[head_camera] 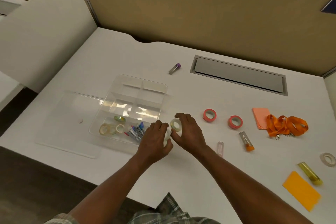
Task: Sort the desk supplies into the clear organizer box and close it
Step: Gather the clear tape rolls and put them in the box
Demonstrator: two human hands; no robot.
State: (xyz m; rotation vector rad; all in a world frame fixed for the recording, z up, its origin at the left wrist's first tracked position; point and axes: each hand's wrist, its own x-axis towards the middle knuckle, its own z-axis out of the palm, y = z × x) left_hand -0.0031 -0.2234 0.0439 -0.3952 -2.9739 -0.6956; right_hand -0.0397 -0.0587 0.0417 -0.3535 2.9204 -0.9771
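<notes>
The clear organizer box [154,85] lies open on the white desk, its lid [72,114] flat to the left. Its front compartments hold several small tape rolls [111,128] and lead tubes with coloured caps [136,131]. Just right of the box, my right hand [189,132] grips a clear tape roll [176,125]. My left hand [154,142] is closed around another clear tape roll [167,137], mostly hidden by the fingers. Two pink tape rolls [209,115] [235,122] lie to the right.
An orange lanyard [287,127] rests on a pink sticky pad [260,118]. An orange-capped tube [246,141], a clear tube [220,148], a yellow tube [310,172], an orange pad [301,190], a tape roll [327,159] and a purple-capped tube [175,68] lie around. A cable hatch [240,76] sits behind.
</notes>
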